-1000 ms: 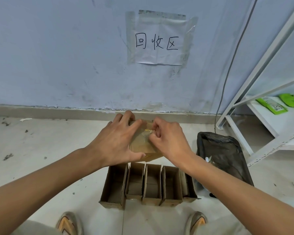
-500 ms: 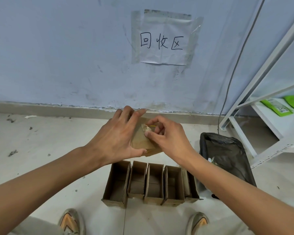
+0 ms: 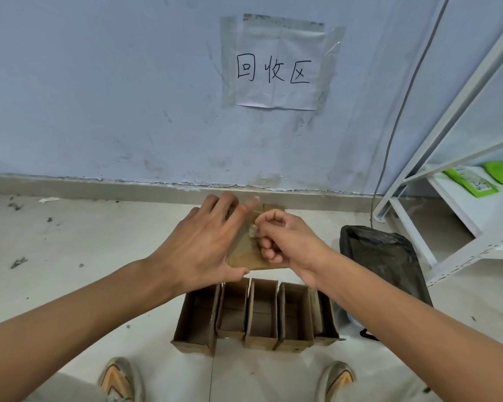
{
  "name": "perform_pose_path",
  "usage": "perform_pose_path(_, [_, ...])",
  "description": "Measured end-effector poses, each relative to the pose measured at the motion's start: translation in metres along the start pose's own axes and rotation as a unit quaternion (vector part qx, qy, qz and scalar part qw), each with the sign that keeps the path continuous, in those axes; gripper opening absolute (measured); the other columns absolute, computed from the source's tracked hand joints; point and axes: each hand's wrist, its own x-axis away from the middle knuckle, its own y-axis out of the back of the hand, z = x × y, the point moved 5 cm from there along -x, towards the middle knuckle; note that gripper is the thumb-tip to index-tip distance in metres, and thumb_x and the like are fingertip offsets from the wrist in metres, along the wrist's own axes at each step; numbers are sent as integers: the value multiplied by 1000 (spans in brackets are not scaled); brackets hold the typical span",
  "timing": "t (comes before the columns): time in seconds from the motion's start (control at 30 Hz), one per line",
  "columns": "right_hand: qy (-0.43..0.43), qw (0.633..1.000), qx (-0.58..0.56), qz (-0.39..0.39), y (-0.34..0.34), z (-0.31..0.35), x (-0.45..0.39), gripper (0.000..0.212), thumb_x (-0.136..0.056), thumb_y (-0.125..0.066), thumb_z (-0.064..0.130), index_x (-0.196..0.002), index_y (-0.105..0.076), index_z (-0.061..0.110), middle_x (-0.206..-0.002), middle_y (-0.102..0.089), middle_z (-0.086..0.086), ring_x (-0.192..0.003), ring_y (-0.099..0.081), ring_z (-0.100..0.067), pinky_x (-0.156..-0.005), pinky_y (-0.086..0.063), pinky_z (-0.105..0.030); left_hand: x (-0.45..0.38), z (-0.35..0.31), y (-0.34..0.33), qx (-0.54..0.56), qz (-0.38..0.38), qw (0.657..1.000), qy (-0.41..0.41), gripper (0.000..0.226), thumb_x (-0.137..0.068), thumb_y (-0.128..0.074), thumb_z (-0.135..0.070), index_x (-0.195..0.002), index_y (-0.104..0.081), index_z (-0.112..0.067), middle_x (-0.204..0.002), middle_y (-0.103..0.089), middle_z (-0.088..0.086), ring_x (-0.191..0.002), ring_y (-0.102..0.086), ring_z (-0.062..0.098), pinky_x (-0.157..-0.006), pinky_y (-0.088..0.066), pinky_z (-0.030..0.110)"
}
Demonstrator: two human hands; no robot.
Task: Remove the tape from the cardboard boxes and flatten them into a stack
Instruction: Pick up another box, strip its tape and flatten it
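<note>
A small brown cardboard box (image 3: 244,253) is held up in front of me, above the floor. My left hand (image 3: 204,242) grips its left side, thumb under the lower edge and fingers spread over the top. My right hand (image 3: 279,239) pinches a bit of clear tape (image 3: 252,231) at the middle of the box face, between thumb and forefinger. Most of the box is hidden behind both hands. Below on the floor stands a row of several open cardboard boxes (image 3: 256,314), side by side.
A black plastic bag (image 3: 381,256) lies on the floor to the right of the boxes. A white metal shelf (image 3: 462,181) with green packets (image 3: 474,181) stands at the far right. A paper sign (image 3: 273,71) is taped to the blue wall. My shoes (image 3: 119,381) show at the bottom.
My right hand has pulled the tape end from the upper part of the box down toward its middle. The left hand's fingers have spread wider over the top.
</note>
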Motion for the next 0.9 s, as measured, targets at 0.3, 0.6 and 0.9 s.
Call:
perform_pose_path(0.3, [32,998,-19,43,4,-7,10,20,-102,-66,13,-121,-66,5,-91,-78,-20,-79,-76,-27,-70,-63,-24,10,8,0,17,-4,1000,12,119,-64,-79,-69,-159,-23,-25,-133,-44,0,-113,-48,21,-73,-54,30])
perform_pose_path(0.6, [-31,966,-242,86,19,-6,17,11,-94,-67,10,-104,-66,5,-77,-71,-10,-67,-71,-19,-54,-55,-18,17,19,0,85,21,996,24,91,-68,-65,-79,-150,-36,-52,-136,-28,-4,-127,-36,15,-78,-59,35])
perform_pose_path(0.9, [58,994,-26,91,26,-6,21,29,-101,-68,25,-117,-66,2,-108,-77,-24,-91,-78,-32,-72,-64,-26,18,27,3,39,43,998,10,92,-64,-67,-78,-147,-38,-51,-135,-32,-3,-122,-40,13,-62,-56,30])
